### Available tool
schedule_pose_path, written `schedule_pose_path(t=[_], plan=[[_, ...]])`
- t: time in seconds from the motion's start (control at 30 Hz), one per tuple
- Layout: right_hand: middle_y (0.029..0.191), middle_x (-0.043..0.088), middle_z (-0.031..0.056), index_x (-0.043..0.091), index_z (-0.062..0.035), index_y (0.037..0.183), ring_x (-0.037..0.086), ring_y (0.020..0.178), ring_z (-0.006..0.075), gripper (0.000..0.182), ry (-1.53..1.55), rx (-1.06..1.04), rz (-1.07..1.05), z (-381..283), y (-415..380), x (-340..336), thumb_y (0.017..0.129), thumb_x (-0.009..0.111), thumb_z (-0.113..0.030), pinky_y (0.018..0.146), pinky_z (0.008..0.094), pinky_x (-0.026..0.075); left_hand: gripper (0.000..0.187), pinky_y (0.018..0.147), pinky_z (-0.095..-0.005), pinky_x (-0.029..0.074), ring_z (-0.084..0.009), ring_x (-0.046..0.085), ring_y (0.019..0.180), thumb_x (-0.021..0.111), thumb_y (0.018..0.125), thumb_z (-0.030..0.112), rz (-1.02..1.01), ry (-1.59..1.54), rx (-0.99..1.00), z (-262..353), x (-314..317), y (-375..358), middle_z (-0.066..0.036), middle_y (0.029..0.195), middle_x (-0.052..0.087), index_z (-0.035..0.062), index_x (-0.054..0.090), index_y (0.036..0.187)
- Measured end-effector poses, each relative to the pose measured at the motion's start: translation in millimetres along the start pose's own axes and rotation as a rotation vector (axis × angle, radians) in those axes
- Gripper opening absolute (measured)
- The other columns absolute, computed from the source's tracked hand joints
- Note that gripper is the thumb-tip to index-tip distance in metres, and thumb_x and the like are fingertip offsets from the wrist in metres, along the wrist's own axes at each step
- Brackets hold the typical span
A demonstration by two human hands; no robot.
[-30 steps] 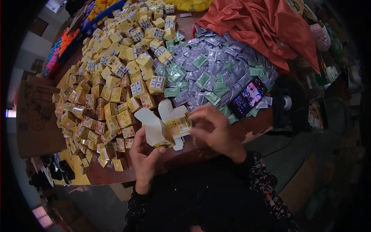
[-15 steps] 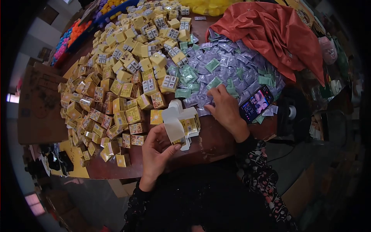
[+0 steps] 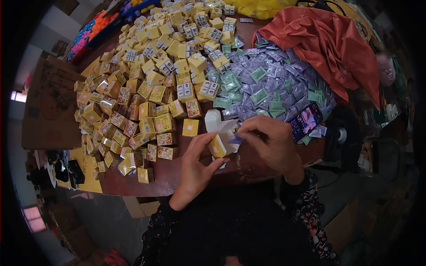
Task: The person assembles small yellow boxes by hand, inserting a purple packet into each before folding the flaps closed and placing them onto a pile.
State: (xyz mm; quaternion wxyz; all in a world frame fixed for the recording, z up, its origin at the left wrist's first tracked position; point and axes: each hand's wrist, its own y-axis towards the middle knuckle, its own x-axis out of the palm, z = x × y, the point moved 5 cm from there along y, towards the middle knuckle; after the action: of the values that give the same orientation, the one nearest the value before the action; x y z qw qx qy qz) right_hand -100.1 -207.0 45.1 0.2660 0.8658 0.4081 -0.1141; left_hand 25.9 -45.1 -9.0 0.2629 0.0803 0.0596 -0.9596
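Leftmost, we see a heap of small yellow boxes (image 3: 146, 88) covering the brown table (image 3: 173, 175). Our left hand (image 3: 195, 166) grips an open yellow carton (image 3: 220, 141) at the near table edge, its white flaps up. Our right hand (image 3: 273, 144) pinches a purple sachet (image 3: 235, 139) at the carton's mouth. Beyond lie purple and green sachets (image 3: 275, 86), a lit phone (image 3: 306, 122) and an orange cloth (image 3: 333, 44).

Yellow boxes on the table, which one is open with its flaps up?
The yellow box in the left hand, flaps up; the right hand holds a purple sachet at its mouth. The heaped boxes look closed.
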Motion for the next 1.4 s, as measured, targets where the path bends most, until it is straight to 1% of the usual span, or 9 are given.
schedule_pose_path(t=[0.2,0.4,0.5,0.67,0.73,0.77,0.97,1.07,1.4], plan=[[0.085,0.074,0.0093,0.075,-0.0023,0.098,0.072,0.077,0.0217,0.011,0.036,0.155,-0.182,-3.2,5.0,18.0,0.087,0.076,-0.001,0.066,0.0303,0.054,0.067,0.100,-0.0359,0.060,-0.0224,0.063,0.125,0.083,0.079,-0.007,-0.025,0.086,0.122,12.2,1.4,-0.8,-0.010,0.136,0.057,0.0038,0.059,0.140],[0.104,0.072,0.0102,0.078,-0.0054,0.107,0.071,0.078,0.0171,0.022,-0.183,-0.191,-0.046,-9.5,-6.3,28.5,0.085,0.080,-0.005,0.062,0.0293,0.053,0.070,0.104,-0.0372,0.057,-0.0234,0.061,0.129,0.080,0.082,-0.010,-0.021,-0.296,-0.003,-6.9,2.5,-3.7,-0.010,0.138,0.056,0.0043,0.052,0.145],[0.115,0.066,0.0095,0.077,-0.0098,0.118,0.071,0.076,0.0220,0.030,-0.174,-0.096,0.053,-18.4,-5.2,-6.6,0.088,0.079,-0.012,0.060,0.0316,0.053,0.071,0.105,-0.0385,0.057,-0.0243,0.059,0.131,0.079,0.083,-0.010,-0.001,-0.346,0.038,8.4,1.6,-5.6,-0.012,0.138,0.056,0.0036,0.050,0.147],[0.128,0.064,0.0181,0.068,-0.0030,0.134,0.067,0.111,0.0308,0.057,0.175,-0.248,-0.035,10.8,-21.7,-0.6,0.088,0.082,-0.033,0.094,0.0386,0.055,0.068,0.103,-0.0392,0.058,-0.0276,0.059,0.131,0.078,0.083,-0.011,-0.054,-0.389,0.166,5.6,3.0,-7.4,-0.014,0.143,0.050,0.0017,0.052,0.144],[0.132,0.063,0.0202,0.064,-0.0024,0.139,0.067,0.112,0.0320,0.061,0.202,-0.189,-0.045,13.1,-33.1,19.9,0.089,0.081,-0.032,0.094,0.0381,0.054,0.064,0.103,-0.0386,0.058,-0.0276,0.060,0.130,0.078,0.083,-0.012,-0.091,-0.361,0.188,6.0,5.5,-7.5,-0.014,0.144,0.047,0.0010,0.055,0.141],[0.136,0.061,0.0246,0.062,0.0068,0.136,0.064,0.120,0.0362,0.063,0.231,-0.193,-0.052,14.2,-36.9,26.9,0.092,0.078,-0.035,0.100,0.0410,0.051,0.062,0.102,-0.0381,0.058,-0.0273,0.060,0.129,0.078,0.083,-0.012,-0.118,-0.321,0.199,9.9,4.7,-7.9,-0.014,0.143,0.046,0.0006,0.056,0.139],[0.133,0.062,0.0221,0.069,0.0017,0.126,0.066,0.117,0.0339,0.040,0.381,-0.121,-0.014,18.3,-49.3,48.0,0.092,0.075,-0.018,0.094,0.0381,0.053,0.038,0.098,-0.0351,0.059,-0.0237,0.060,0.123,0.081,0.083,-0.005,-0.135,-0.271,0.215,15.7,4.2,-11.8,-0.014,0.141,0.046,-0.0013,0.067,0.118],[0.133,0.064,0.0212,0.069,0.0022,0.123,0.066,0.120,0.0360,0.036,0.198,-0.324,0.085,13.8,-42.9,43.3,0.092,0.075,-0.015,0.095,0.0395,0.054,0.031,0.101,-0.0357,0.057,-0.0247,0.059,0.124,0.082,0.084,-0.003,-0.139,-0.265,0.228,15.7,2.6,-15.0,-0.016,0.142,0.049,-0.0015,0.068,0.111],[0.115,0.074,0.0119,0.074,-0.0019,0.109,0.065,0.119,0.0326,0.024,0.348,-0.244,0.145,2.3,-33.7,41.3,0.090,0.080,-0.015,0.098,0.0433,0.053,0.033,0.101,-0.0344,0.053,-0.0232,0.060,0.124,0.082,0.086,0.002,0.040,-0.438,0.174,15.5,0.3,-9.9,-0.021,0.143,0.054,0.0019,0.063,0.113]])
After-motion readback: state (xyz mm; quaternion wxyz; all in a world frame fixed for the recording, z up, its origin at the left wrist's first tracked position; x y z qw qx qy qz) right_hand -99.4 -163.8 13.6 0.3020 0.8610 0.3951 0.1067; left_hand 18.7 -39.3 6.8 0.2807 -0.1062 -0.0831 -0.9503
